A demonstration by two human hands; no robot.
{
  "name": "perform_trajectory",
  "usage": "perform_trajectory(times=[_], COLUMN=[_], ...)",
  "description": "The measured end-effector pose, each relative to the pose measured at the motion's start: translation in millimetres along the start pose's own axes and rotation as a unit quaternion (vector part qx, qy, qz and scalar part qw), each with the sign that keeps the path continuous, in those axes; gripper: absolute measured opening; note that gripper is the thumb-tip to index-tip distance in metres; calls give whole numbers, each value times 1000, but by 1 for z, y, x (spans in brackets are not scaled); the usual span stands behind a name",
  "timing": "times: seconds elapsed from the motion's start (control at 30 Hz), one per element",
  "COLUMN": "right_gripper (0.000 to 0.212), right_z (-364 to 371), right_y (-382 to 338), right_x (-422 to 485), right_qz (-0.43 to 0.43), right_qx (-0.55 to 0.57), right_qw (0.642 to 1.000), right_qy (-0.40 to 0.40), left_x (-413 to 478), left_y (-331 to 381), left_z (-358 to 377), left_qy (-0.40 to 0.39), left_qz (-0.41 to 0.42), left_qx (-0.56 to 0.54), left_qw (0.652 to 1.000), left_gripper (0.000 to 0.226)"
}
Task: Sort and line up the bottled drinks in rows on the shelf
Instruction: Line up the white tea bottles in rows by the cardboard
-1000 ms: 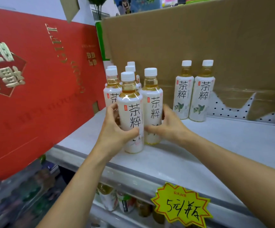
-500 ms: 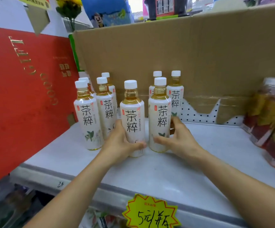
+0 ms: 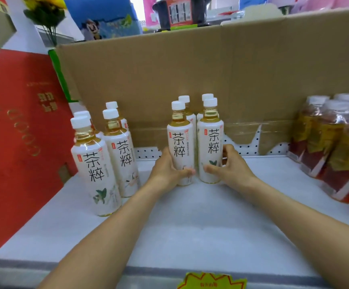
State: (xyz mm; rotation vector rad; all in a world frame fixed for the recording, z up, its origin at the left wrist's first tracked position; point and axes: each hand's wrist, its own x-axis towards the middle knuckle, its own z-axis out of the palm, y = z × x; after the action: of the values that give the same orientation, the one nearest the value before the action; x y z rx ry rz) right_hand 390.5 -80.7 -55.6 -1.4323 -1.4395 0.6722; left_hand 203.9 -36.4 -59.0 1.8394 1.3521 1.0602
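Both hands are at work in the middle of the shelf. I see the left hand wrapped low around the left tea bottle, with the thumb across its front. The right hand grips the right tea bottle just as low, thumb in front and fingers round its far side. These two white-labelled bottles stand upright, side by side and nearly touching, labels facing me. I judge the low grip lets them slide on their bases without tipping, while the hands press in from opposite sides to close the pair.

Directly behind them stand the rear bottles, two of the same tea, close to the cardboard wall at the back. Mostly their caps and shoulders show. The held pair looks meant as the next rank in front of them.

To the left, well apart, is the left cluster of the same tea, at least four white caps set two by two, near a red gift box. To the right sits a shrink-wrapped pack of red-labelled drinks, apart from the tea. A yellow price tag hangs at the shelf's front edge.

I judge the sorting partway done, because the tea stands in two clusters with bare shelf between them.
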Motion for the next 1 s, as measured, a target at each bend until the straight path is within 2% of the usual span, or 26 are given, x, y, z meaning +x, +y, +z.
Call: perform_trajectory(times=[0.17,0.3,0.4,0.47,0.53,0.6,0.67,0.7,0.77,0.83,0.9,1.0], right_gripper=[57,63,79,78,70,61,56,58,68,79,82,69], right_z=[4,7,13,18,28,46,70,83,109,130,147,164], right_y=[0,-3,-12,-26,-43,-60,-74,-79,-85,-89,-92,-88], right_x=[2,4,-13,-28,-40,-48,-50,-49,-42,-32,-23,-14], right_qz=[2,15,-90,-209,-309,-341,-318,-295,-230,-151,-92,-55], right_qx=[-15,-51,-133,-204,-212,-184,-149,-136,-106,-68,-28,16], right_qw=[1000,999,981,941,912,915,935,946,966,981,985,986], right_qy=[-1,3,108,169,168,114,45,11,-49,-100,-140,-159], left_x=[-1,-14,-40,-58,-73,-88,-104,-111,-118,-116,-110,-102], left_y=[-1,5,9,10,9,5,-1,-6,-19,-33,-43,-54], left_z=[-1,-8,-23,-35,-48,-61,-75,-84,-100,-117,-130,-138], left_qy=[-14,-35,-42,-12,36,98,184,233,326,366,322,196], left_qz=[-11,-26,-12,19,65,109,152,165,160,123,58,-23], left_qx=[-13,30,72,100,107,115,119,122,111,73,51,54], left_qw=[1000,999,996,995,991,982,964,951,925,919,944,979], left_gripper=[79,87,95,94,81,57,42,41,53,67,76,82])
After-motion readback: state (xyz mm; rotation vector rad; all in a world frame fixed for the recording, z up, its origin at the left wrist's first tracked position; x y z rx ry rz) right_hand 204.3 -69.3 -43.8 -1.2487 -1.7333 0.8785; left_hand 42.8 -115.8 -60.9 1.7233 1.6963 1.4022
